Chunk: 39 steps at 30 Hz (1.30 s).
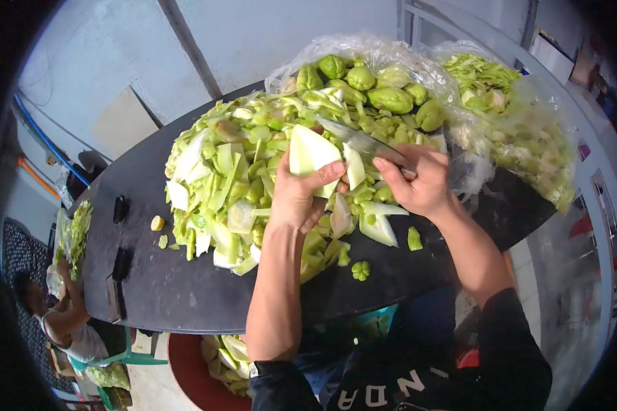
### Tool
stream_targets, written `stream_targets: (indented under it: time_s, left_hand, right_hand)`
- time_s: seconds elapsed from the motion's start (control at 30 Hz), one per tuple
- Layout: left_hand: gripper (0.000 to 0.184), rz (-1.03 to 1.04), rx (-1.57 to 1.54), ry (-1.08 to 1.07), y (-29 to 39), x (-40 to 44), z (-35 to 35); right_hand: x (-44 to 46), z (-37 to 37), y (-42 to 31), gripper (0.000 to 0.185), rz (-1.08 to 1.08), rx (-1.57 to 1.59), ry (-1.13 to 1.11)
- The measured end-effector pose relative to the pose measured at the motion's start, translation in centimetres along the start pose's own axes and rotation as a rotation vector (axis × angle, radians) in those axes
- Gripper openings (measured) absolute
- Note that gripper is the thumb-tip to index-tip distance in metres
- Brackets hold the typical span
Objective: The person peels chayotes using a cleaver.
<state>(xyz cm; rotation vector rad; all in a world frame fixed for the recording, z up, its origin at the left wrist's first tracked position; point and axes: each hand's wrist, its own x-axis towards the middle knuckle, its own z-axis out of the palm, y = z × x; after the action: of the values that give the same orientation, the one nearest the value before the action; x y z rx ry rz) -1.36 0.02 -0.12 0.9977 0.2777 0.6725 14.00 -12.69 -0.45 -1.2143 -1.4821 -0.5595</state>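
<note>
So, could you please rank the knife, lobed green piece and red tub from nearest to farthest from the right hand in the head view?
1. Knife: held in the right hand.
2. Lobed green piece: on the table, toward its near edge.
3. Red tub: lower left, past that edge.

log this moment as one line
left hand holds pale vegetable piece | right hand holds knife | heap of cut pieces on dark table

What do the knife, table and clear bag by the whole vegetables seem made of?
Knife: probably steel blade, grey with a dull shine. Table: smooth dark top, perhaps laminate or painted; core unclear. Bag: likely thin plastic film, given its glossy, see-through wrinkles.
</note>
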Motion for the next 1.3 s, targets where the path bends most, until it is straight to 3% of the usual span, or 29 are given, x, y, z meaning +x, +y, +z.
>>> stream_targets:
  time_s: [0.17, 0.37, 0.57, 0.77, 0.87, 1.1, 1.17, 1.23, 1.3]
  left_hand:
    - [0.065, 0.050, -0.084, -0.014, -0.8, 0.2, 0.0]
    - [0.067, -0.045, -0.165, 0.066, -0.8, 0.2, 0.4]
    - [0.078, 0.098, -0.056, -0.021, -1.6, 0.4, 0.6]
    - [0.081, 0.098, -0.113, 0.018, -0.7, 0.2, 0.6]
    - [0.081, 0.081, -0.215, -0.029, -0.5, 0.0, 0.4]
    - [0.082, 0.061, -0.145, -0.051, -0.5, -0.1, 0.7]
    - [0.081, 0.055, -0.169, -0.026, -0.6, 0.0, 0.5]
    - [0.081, 0.041, -0.187, -0.006, -0.7, 0.1, 0.4]
    - [0.077, 0.055, -0.304, -0.019, -0.8, 0.2, 0.5]
  right_hand:
    - [0.5, -0.3, -1.0, 0.015, 0.084, 0.025, 0.046]
    - [0.3, -0.1, -0.7, 0.017, 0.095, -0.046, 0.047]
    - [0.5, -0.2, -1.1, 0.015, 0.101, -0.058, 0.040]
    - [0.3, -0.5, -0.6, 0.008, -0.039, -0.065, 0.053]
    - [0.1, -0.2, 0.1, 0.006, -0.284, -0.032, 0.069]
    - [0.1, -0.4, -0.1, 0.009, 0.021, -0.146, 0.011]
    - [0.1, -0.5, -0.2, 0.011, -0.034, -0.144, 0.031]
    - [0.4, -0.6, -0.4, 0.007, -0.243, 0.036, 0.097]
    - [0.0, -0.3, -0.3, 0.007, -0.253, 0.040, 0.031]
